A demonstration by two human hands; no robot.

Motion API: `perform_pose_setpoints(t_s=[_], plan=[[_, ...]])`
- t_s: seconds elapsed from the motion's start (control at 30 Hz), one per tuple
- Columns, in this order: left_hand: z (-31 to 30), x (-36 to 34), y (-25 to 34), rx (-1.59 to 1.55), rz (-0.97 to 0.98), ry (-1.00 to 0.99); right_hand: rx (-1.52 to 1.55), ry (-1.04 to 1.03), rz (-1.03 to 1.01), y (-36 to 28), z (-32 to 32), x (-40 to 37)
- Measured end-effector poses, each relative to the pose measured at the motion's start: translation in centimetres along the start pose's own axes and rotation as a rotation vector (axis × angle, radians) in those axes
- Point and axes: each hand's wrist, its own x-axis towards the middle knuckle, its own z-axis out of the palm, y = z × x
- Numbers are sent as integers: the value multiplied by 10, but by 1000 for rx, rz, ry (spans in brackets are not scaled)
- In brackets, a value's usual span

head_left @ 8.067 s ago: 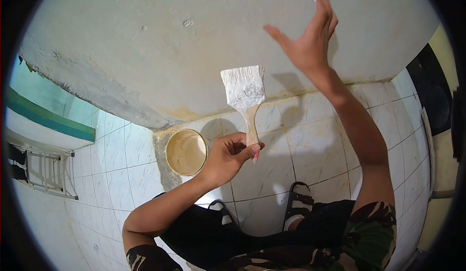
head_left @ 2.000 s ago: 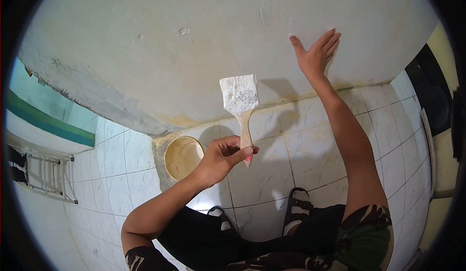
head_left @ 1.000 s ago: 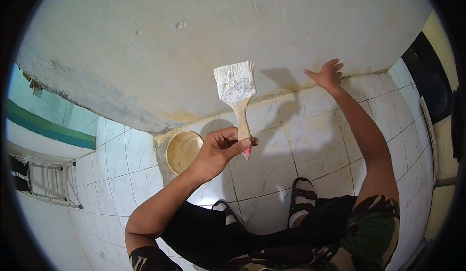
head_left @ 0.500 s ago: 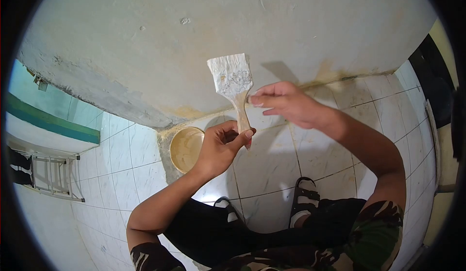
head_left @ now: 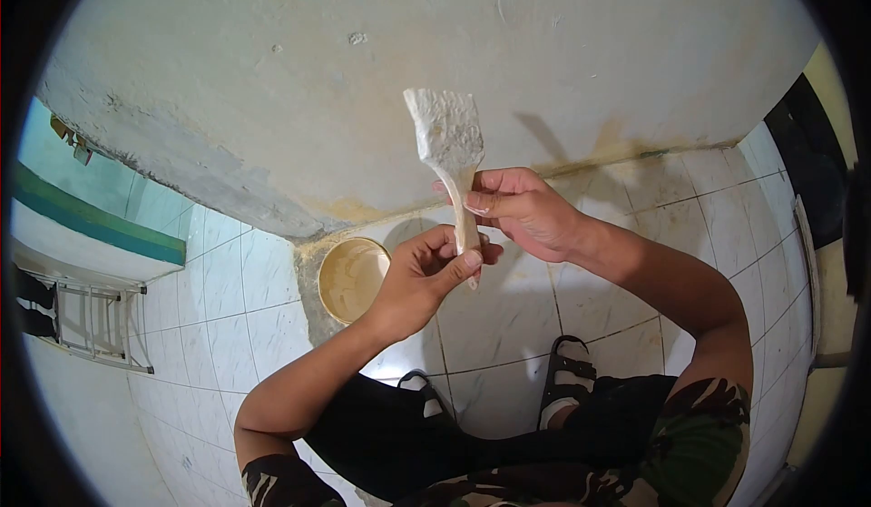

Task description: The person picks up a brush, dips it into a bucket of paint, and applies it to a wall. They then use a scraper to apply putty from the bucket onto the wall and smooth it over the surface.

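A wide paintbrush (head_left: 450, 139), coated in whitish material, is held upright in front of the wall with its bristles up. My left hand (head_left: 422, 275) grips the lower end of its handle, thumb across the front. Higher up, my right hand (head_left: 522, 209) pinches the handle just below the brush head, its fingers passing behind. A round tan bowl (head_left: 352, 280) stands on the floor behind and left of my left hand, with pale residue inside.
A stained, pitted wall (head_left: 299, 98) rises ahead from the tiled floor (head_left: 508, 307). My sandalled feet (head_left: 570, 380) are below. At the left are a metal ladder (head_left: 95, 325) and a green-edged ledge (head_left: 100, 221). A dark object (head_left: 807, 157) stands at the right.
My right hand has moved in from beside the brush and closed on the handle. The brush has turned slightly, showing its narrow side, and shifted a little right.
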Motion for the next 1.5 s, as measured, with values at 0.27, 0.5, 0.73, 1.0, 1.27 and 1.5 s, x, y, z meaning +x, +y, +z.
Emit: perform_pose_setpoints(t_s=[0.27, 0.5, 0.73, 1.0, 1.27, 1.5], plan=[[-5, 2, -5, -51, 25, 29, -21, 34, -37, -6, 8, -2], [-4, 3, -8, 99, -14, 182, -292, 248, -150, -7, 28, -7], [-6, 3, -10, 148, -55, 162, -386, 218, -161, -6, 20, -5], [-1, 2, -8, 223, -49, 240, -717, 260, -221, -9, 19, -6], [-17, 7, -4, -95, -65, 11, -467, 194, -117, -24, 19, -4], [-11, 4, -5, -126, -69, -25, -453, 19, -8, -26, 7, -1]])
